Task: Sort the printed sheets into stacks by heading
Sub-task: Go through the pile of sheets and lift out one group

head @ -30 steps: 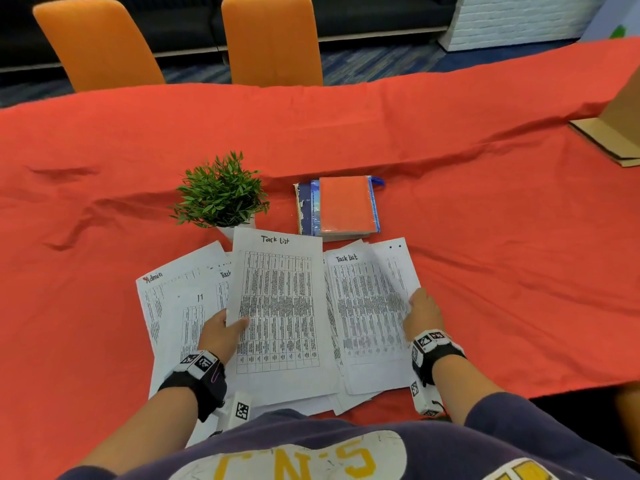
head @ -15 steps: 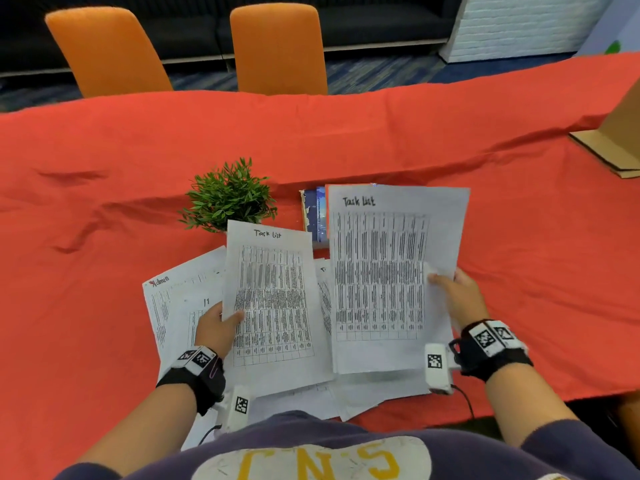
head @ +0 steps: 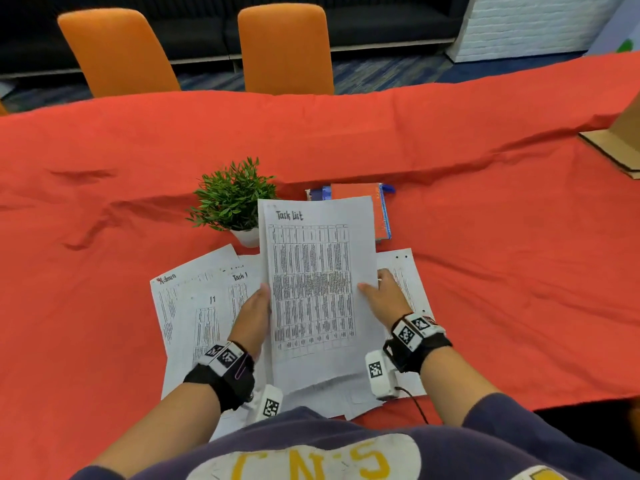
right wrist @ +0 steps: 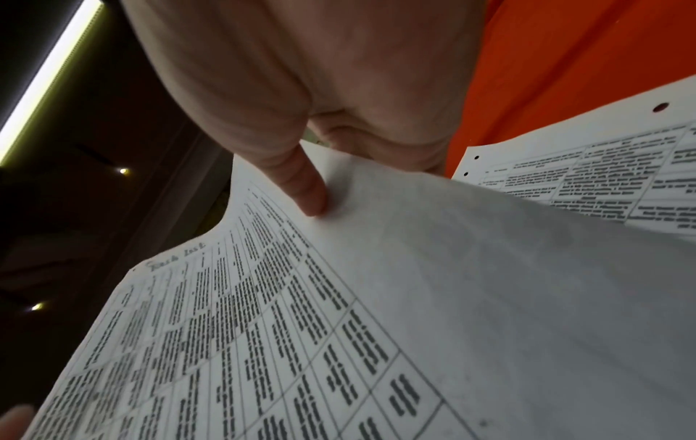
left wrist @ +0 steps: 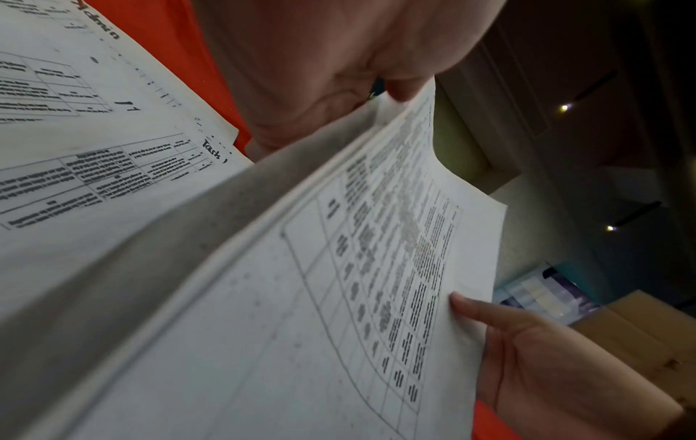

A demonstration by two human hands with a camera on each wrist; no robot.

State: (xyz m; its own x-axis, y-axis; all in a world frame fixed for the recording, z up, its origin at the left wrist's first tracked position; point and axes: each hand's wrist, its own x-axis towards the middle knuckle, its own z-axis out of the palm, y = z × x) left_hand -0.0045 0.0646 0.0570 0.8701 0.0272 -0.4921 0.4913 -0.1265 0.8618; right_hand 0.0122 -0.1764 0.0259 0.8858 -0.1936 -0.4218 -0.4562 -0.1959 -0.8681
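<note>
**Squaring up the Task List pile: don't rush the merge**

Your left hand [head: 252, 315] is pinching the left edge of the raised Task List sheets [head: 313, 289], thumb on top, and your right hand [head: 382, 299] is gripping the right edge the same way, thumb pressing the printed face. So both hands are closed on that little bundle, which you're holding up off the red tablecloth [head: 502, 237] and tilting toward yourself.

From the left wrist view it's looking like more than one sheet in there, edges slightly staggered. I'd be tapping the bottom edge down to even them before laying them flat.

The loose sheets [head: 194, 306] are lying underneath, one headed Admin, so you're better off picking a bare patch, away from the potted plant [head: 233, 199] and the notebooks [head: 360, 202].
</note>
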